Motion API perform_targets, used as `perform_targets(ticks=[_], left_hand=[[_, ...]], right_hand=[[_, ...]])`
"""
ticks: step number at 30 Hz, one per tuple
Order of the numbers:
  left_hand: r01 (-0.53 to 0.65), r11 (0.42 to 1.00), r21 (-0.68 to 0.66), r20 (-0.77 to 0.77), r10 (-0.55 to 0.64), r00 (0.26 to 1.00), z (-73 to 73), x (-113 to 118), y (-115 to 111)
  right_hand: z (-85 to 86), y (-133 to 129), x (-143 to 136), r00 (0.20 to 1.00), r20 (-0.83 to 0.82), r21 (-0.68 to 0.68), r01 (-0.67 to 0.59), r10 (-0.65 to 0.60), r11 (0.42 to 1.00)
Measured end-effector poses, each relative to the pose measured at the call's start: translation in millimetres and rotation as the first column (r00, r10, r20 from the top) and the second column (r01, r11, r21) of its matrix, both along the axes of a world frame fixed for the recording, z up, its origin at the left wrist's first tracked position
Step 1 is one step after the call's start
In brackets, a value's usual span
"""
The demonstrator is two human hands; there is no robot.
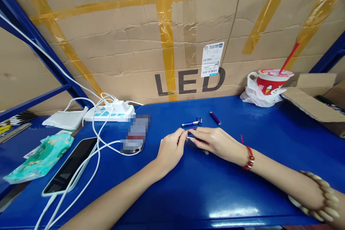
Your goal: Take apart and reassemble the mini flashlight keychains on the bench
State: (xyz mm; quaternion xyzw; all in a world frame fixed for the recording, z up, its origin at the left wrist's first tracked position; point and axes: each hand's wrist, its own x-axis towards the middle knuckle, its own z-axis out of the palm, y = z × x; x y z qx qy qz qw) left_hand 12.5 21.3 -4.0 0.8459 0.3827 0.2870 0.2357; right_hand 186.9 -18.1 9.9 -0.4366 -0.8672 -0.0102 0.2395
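Observation:
My left hand is closed, with thumb and forefinger pinched at one end of a small red and silver thing. From the other side, the fingers of my right hand close on it too, hiding most of it, so its kind is unclear. Just beyond the fingertips lies a small blue metal penlight with a clip at its end. A short purple tube rests behind my right hand. Under that hand, a small shiny piece shows in part.
White cables run from a power strip across the left side, over a phone. A blurred-out device and a green tissue pack lie nearby. Back right stand a red cup with a straw and an open carton.

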Motion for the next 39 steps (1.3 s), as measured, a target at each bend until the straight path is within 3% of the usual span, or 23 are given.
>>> perform_targets(ticks=[9,16,27,31,34,39], left_hand=[[0.056,0.997,-0.046,0.035,-0.054,0.998,-0.6,1.4,-0.3],[0.181,0.978,-0.105,0.212,-0.156,0.965,4.6,5.6,-3.6],[0.219,0.967,-0.129,0.202,-0.191,0.961,-0.7,6.4,-1.6],[0.261,0.963,-0.069,0.162,-0.247,0.955,-0.2,8.0,-8.4],[0.320,0.947,-0.026,0.090,-0.317,0.944,-0.9,8.8,-13.7],[0.184,0.978,-0.096,0.123,-0.172,0.977,-1.1,9.3,-12.3]], right_hand=[[0.4,2.5,1.0,0.995,-0.087,0.026,-0.037,0.039,0.999],[-2.1,5.7,6.2,0.988,-0.154,0.088,0.045,-0.031,0.995],[-9.7,5.3,-0.9,0.956,-0.291,0.122,0.059,-0.021,0.991],[-13.1,3.8,-5.2,0.935,-0.354,0.113,0.070,-0.025,0.991],[-8.0,2.9,-4.6,0.920,-0.389,0.119,0.104,-0.050,0.987],[15.5,8.6,17.0,0.939,-0.274,0.092,0.240,-0.207,0.966]])
